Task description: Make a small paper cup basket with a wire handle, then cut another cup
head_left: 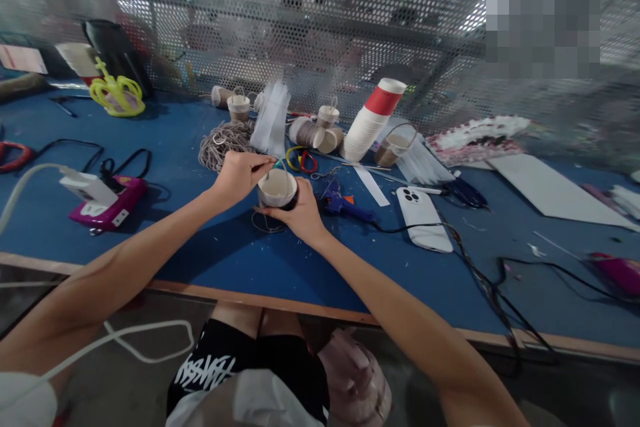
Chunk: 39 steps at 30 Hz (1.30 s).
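A small paper cup (pixel 277 188) with a pale inside and a cord handle arching over its mouth is held just above the blue table. My right hand (pixel 304 215) is wrapped round its right side and lower part. At the cup's upper left rim, my left hand (pixel 241 177) is closed in a pinch; what lies between its fingertips is too small to make out. A loose thin cord (pixel 267 223) trails below the cup. Just right of my right hand lies a blue glue gun (pixel 345 205). Behind the left hand is a heap of grey-brown cord (pixel 225 145).
A leaning stack of paper cups (pixel 373 121), finished-looking small baskets (pixel 397 147), scissors (pixel 303 159) and clear glue sticks (pixel 271 119) lie behind. A white phone (pixel 424 219) and cables lie right; a purple power strip (pixel 113 203) sits left. Perforated metal (pixel 300 27) borders the back.
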Tool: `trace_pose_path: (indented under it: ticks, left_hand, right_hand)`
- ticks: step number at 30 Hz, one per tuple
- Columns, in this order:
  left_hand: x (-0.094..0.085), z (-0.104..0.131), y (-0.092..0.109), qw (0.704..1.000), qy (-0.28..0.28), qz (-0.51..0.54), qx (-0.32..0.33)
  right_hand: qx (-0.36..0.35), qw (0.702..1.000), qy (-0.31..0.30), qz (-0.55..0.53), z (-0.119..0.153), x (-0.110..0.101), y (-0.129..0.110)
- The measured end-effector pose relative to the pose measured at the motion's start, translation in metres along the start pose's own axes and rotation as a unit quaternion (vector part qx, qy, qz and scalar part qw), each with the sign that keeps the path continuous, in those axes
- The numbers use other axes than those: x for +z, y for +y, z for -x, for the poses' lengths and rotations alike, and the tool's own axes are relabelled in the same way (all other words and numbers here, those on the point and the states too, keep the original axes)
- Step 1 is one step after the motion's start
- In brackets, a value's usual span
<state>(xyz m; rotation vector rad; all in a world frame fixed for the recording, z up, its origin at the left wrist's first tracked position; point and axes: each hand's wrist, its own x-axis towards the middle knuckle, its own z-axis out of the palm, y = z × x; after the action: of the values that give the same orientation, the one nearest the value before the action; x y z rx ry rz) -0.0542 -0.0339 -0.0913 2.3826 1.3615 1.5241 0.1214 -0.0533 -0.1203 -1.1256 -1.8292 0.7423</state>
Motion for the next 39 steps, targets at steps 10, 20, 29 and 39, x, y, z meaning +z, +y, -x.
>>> trace_pose_path:
  ticks: [10, 20, 29, 39]
  left_hand:
    - [0.000, 0.000, -0.002, 0.999, 0.004, -0.011, 0.040]
    - [0.001, 0.000, -0.003, 0.999, 0.006, 0.038, 0.038]
    - [0.001, 0.001, -0.001, 0.998, 0.006, 0.061, 0.016]
    - [0.003, 0.002, -0.002, 0.997, 0.001, 0.079, -0.005]
  right_hand:
    - [0.016, 0.998, -0.032, 0.051, 0.001, -0.001, -0.005]
    - [0.033, 0.917, -0.127, 0.376, 0.013, -0.125, -0.001]
    - [0.063, 0.866, -0.187, 0.459, 0.004, -0.121, 0.011]
    - [-0.089, 0.945, -0.153, 0.275, -0.018, -0.155, 0.015]
